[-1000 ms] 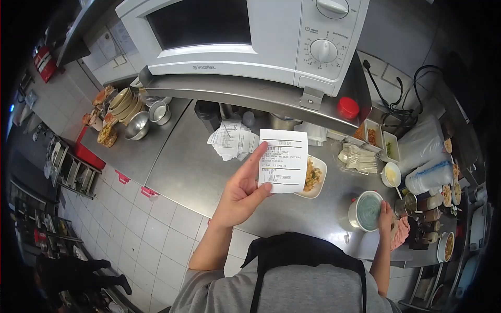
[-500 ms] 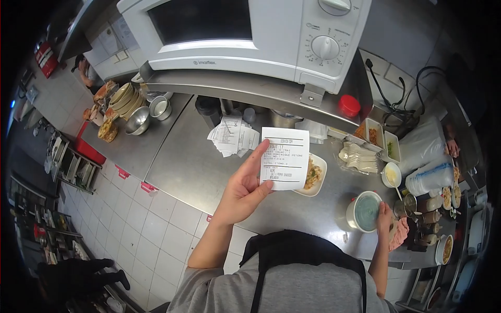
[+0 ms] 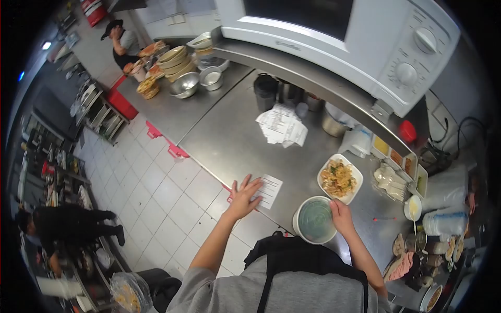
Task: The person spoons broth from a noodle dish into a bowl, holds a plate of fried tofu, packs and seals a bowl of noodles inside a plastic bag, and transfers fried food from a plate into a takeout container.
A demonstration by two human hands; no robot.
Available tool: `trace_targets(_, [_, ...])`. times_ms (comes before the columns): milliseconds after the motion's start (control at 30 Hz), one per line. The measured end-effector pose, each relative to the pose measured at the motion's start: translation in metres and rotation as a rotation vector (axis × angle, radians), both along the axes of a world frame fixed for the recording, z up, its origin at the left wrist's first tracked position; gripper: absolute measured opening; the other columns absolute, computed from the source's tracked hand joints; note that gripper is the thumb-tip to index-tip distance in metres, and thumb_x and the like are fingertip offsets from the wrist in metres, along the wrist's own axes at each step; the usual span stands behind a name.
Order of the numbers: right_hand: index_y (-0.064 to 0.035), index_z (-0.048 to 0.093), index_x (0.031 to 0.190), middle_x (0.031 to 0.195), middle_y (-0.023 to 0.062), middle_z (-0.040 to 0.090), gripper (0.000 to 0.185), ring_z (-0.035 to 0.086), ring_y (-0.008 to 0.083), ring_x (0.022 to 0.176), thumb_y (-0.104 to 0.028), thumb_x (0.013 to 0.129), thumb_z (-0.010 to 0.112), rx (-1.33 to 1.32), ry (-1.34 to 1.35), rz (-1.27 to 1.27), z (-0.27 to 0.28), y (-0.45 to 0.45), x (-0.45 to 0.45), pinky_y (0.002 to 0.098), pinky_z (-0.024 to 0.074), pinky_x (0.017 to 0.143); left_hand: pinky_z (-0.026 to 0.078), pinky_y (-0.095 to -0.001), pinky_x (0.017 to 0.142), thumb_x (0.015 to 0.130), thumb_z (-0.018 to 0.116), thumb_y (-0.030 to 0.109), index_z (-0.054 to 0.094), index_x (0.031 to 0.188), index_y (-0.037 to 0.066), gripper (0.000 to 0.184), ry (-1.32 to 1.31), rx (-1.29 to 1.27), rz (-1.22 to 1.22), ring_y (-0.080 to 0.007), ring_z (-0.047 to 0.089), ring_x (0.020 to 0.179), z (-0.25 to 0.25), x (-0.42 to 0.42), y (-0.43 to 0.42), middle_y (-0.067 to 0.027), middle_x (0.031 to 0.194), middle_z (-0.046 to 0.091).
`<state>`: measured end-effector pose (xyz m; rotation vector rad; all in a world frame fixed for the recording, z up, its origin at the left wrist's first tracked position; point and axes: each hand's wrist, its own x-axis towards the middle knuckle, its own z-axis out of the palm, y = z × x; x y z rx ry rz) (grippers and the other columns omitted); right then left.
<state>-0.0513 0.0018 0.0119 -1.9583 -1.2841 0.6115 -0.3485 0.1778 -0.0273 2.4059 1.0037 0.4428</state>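
Note:
My left hand (image 3: 244, 198) is at the counter's front edge, fingers spread, the fingertips at the left side of a printed receipt (image 3: 270, 192). The receipt lies on the steel counter. With fingers closed on its right rim, my right hand (image 3: 342, 215) holds a round white tub (image 3: 315, 221) with a cloudy greenish top; whether that is a lid or the contents I cannot tell. Just behind the tub sits a square white bowl of food (image 3: 340, 179) with chopped, orange-brown pieces. A pile of receipts (image 3: 282, 125) lies farther back.
A white microwave (image 3: 334, 47) stands on a shelf (image 3: 292, 68) above the counter. Metal bowls (image 3: 185, 85) and stacked bowls (image 3: 173, 61) are at the far left. Condiment containers (image 3: 396, 158) and a pink cloth (image 3: 401, 267) lie to the right. Two other people are on the left.
My left hand has lowered the receipt to the counter and spread its fingers. My right hand has brought the tub leftward, close to the food bowl. The camera view has turned.

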Motion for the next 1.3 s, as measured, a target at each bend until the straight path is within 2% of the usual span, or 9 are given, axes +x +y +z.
trace_targets(200, [0.0031, 0.056, 0.082, 0.07, 0.024, 0.056, 0.029, 0.055, 0.0403, 0.066, -0.022, 0.093, 0.045, 0.088, 0.029, -0.075, 0.005, 0.052, -0.037, 0.0434, 0.0424, 0.062, 0.007, -0.0645, 0.102, 0.079, 0.063, 0.022, 0.049, 0.125, 0.02, 0.048, -0.086, -0.01, 0.009, -0.0271, 0.022, 0.136, -0.001, -0.004, 0.0, -0.0024, 0.143, 0.033])
trace_targets(400, [0.0041, 0.054, 0.079, 0.071, 0.0264, 0.056, 0.03, 0.055, 0.0445, 0.07, -0.02, 0.093, 0.044, 0.086, -0.188, -0.056, -0.002, 0.065, -0.038, 0.0479, 0.0413, 0.062, 0.006, -0.0653, 0.101, 0.079, 0.062, 0.022, 0.049, 0.126, 0.022, 0.049, -0.104, -0.025, 0.006, -0.0266, 0.021, 0.136, -0.006, -0.004, 0.001, -0.0022, 0.144, 0.032])
trace_targets(600, [0.002, 0.058, 0.088, 0.076, 0.0262, 0.058, 0.03, 0.057, 0.0434, 0.073, -0.024, 0.093, 0.044, 0.048, -0.112, -0.207, 0.027, -0.007, -0.015, 0.0448, 0.0436, 0.064, 0.019, -0.0517, 0.105, 0.083, 0.056, 0.012, 0.053, 0.12, 0.011, 0.036, -0.469, -0.166, 0.086, -0.0258, 0.034, 0.13, -0.006, -0.01, 0.01, -0.0076, 0.138, 0.04])
trace_targets(700, [0.0027, 0.059, 0.094, 0.078, 0.0259, 0.059, 0.033, 0.058, 0.0414, 0.074, -0.027, 0.093, 0.044, -0.009, -0.145, -0.302, 0.02, -0.067, 0.024, 0.0429, 0.0437, 0.066, 0.028, -0.0334, 0.104, 0.082, 0.05, 0.0, 0.057, 0.114, 0.004, 0.032, -0.759, -0.229, 0.17, -0.0253, 0.041, 0.124, -0.008, -0.006, 0.009, -0.0131, 0.13, 0.047])
trace_targets(900, [0.007, 0.059, 0.092, 0.08, 0.0202, 0.062, 0.039, 0.058, 0.0289, 0.075, -0.029, 0.094, 0.043, 0.046, -0.146, -0.603, -0.013, -0.17, 0.087, 0.0392, 0.0433, 0.07, 0.037, -0.033, 0.096, 0.077, 0.049, -0.006, 0.058, 0.1, 0.001, 0.025, -0.831, -0.029, 0.303, -0.0229, 0.053, 0.108, 0.023, 0.032, -0.021, -0.0111, 0.108, 0.059])
trace_targets(967, [0.0058, 0.055, 0.106, 0.095, 0.0182, 0.062, 0.042, 0.059, 0.0268, 0.086, -0.033, 0.095, 0.041, 0.074, 0.018, -0.568, -0.029, -0.196, 0.108, 0.0379, 0.0448, 0.073, 0.038, -0.0332, 0.094, 0.077, 0.049, -0.006, 0.058, 0.098, 0.0, 0.024, -0.853, -0.006, 0.23, -0.0248, 0.055, 0.104, 0.033, 0.057, -0.04, -0.0123, 0.105, 0.059])
trace_targets(1067, [0.0001, 0.047, 0.122, 0.113, 0.0159, 0.057, 0.048, 0.056, 0.0262, 0.101, -0.039, 0.095, 0.042, 0.303, 0.796, -0.642, -0.029, -0.208, 0.113, 0.04, 0.044, 0.081, 0.04, -0.0339, 0.091, 0.078, 0.049, -0.006, 0.058, 0.097, 0.0, 0.023, -0.896, -0.053, 0.053, -0.0255, 0.055, 0.102, 0.056, 0.1, -0.087, -0.0119, 0.103, 0.059])
trace_targets(1167, [-0.0069, 0.039, 0.131, 0.126, 0.0136, 0.049, 0.053, 0.051, 0.0263, 0.113, -0.043, 0.093, 0.045, 0.085, 0.559, -0.62, -0.007, -0.233, 0.119, 0.0429, 0.0413, 0.087, 0.041, -0.0345, 0.089, 0.078, 0.049, -0.006, 0.06, 0.096, 0.003, 0.022, -0.854, -0.125, -0.125, -0.0245, 0.056, 0.102, 0.053, 0.139, -0.144, -0.0105, 0.104, 0.059])
trace_targets(1300, [-0.0088, 0.046, 0.127, 0.117, 0.0105, 0.056, 0.048, 0.053, 0.0218, 0.108, -0.043, 0.092, 0.046, -0.014, 0.396, -0.538, 0.006, -0.286, 0.132, 0.0381, 0.0425, 0.083, 0.047, -0.0335, 0.079, 0.082, 0.049, -0.003, 0.049, 0.117, 0.006, 0.037, -0.723, -0.092, -0.187, -0.0214, 0.061, 0.087, 0.046, 0.169, -0.198, -0.0104, 0.092, 0.061])
